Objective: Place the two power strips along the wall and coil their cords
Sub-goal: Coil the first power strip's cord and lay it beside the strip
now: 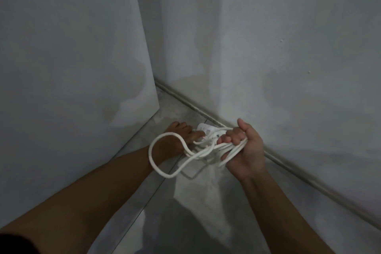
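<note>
One head-worn view looks steeply down, close over both forearms, into a floor (198, 202) corner between walls (288, 47)

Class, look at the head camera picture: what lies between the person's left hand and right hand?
In the head view, the white power strip and loops of its white cord lie between the left hand and right hand, by the wall.

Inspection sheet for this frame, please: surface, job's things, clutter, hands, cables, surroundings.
Surface: grey floor, bare where visible.
Job's things: one white power strip low by the wall base; a second is not seen.
Clutter: nothing seen.
Grippers: right hand closed around bunched cord loops; left hand reaches to the strip, fingers at its end.
Cables: white cord, several loops gathered, one large loop hanging loose over the left wrist.
Surroundings: grey wall with baseboard, pale panel at left.
</note>
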Demonstrator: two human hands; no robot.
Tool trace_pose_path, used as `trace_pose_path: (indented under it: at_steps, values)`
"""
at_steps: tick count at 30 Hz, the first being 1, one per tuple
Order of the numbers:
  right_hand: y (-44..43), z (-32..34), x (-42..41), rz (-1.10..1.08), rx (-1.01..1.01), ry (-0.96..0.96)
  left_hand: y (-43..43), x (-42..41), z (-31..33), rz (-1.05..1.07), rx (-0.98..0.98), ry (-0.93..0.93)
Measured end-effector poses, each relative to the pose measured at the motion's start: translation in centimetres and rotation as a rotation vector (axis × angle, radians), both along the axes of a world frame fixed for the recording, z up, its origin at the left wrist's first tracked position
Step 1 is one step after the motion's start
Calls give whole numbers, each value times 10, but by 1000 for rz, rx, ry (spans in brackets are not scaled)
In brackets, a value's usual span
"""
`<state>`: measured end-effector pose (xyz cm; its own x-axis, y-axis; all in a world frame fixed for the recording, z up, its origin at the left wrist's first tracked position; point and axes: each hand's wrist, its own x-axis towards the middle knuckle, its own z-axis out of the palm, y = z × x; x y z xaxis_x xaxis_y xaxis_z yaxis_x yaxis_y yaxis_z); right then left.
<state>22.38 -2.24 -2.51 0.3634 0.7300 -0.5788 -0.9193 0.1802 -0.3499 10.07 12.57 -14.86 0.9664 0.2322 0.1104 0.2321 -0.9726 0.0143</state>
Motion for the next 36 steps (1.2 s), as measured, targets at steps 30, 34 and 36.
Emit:
trace_pose_path:
  at_steps: [30,34,36]
  values:
    - [-27,30,25,-12,2,-328,-59,36,138,583,-1356,283]
    - [-25,32,21,-44,-28,-290,-69,44,130,734,-1807,369]
    - [-25,38,20,-69,-62,-293,-66,44,125,776,-1917,376]
